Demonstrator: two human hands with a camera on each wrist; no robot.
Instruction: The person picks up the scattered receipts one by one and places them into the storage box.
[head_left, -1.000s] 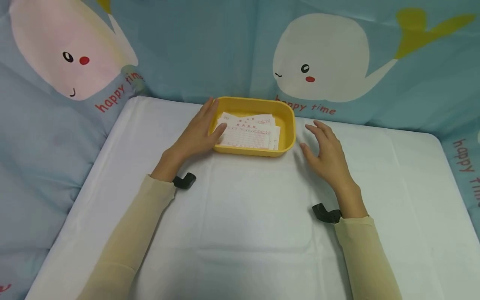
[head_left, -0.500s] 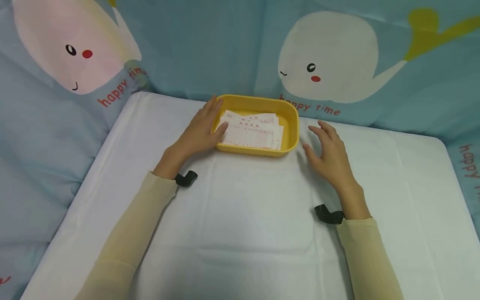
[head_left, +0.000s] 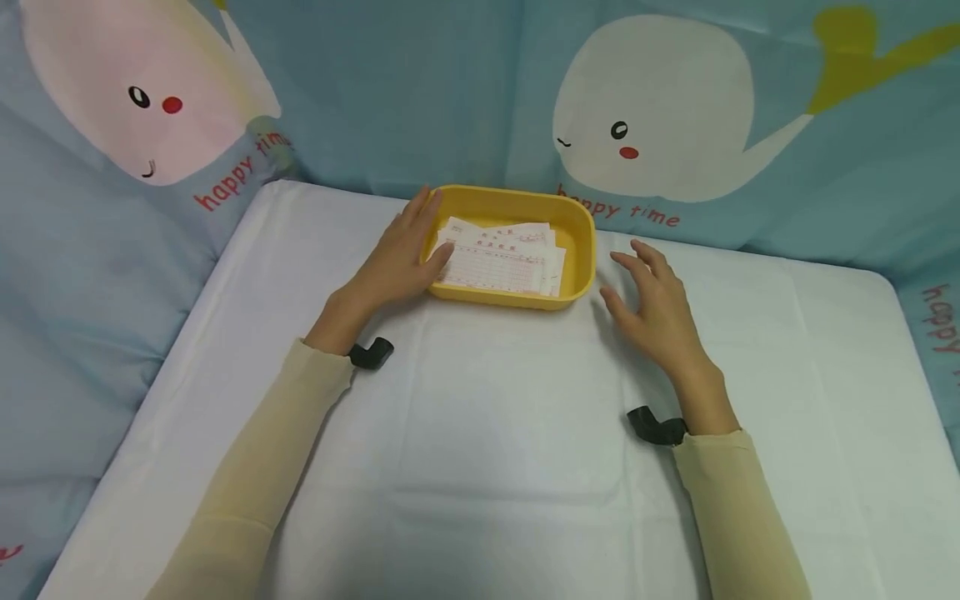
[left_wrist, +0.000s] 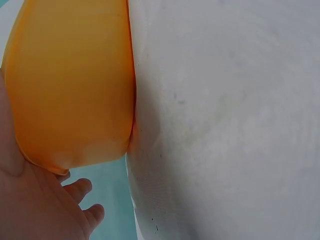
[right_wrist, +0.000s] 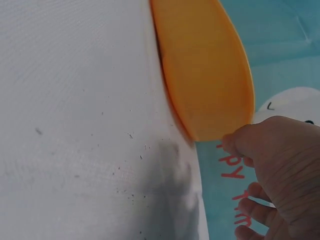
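A yellow plastic tray (head_left: 502,298) stands at the far side of the white-covered table. Inside it lies a loose stack of white paper slips (head_left: 495,265) printed with red tables and lettering, which looks like receipt forms. My left hand (head_left: 384,265) is at the tray's left end, its fingers fairly straight along the outside and its thumb reaching over the rim. Whether it presses the tray is unclear. Beside the right end, my right hand (head_left: 656,312) hovers with spread, slightly bent fingers and holds nothing. The right wrist view shows its thumb close to the tray's end (right_wrist: 210,90).
Behind the tray hangs a blue cloth (head_left: 405,100) printed with whales and red lettering; it also covers the left side. A white cloth (head_left: 495,433) covers the table. A black curved wrist piece (head_left: 372,354) sits at the left cuff, another wrist piece (head_left: 656,427) at the right.
The view has shifted slightly. Both hands keep nearly the same places around the tray, and the tray and slips stay put.
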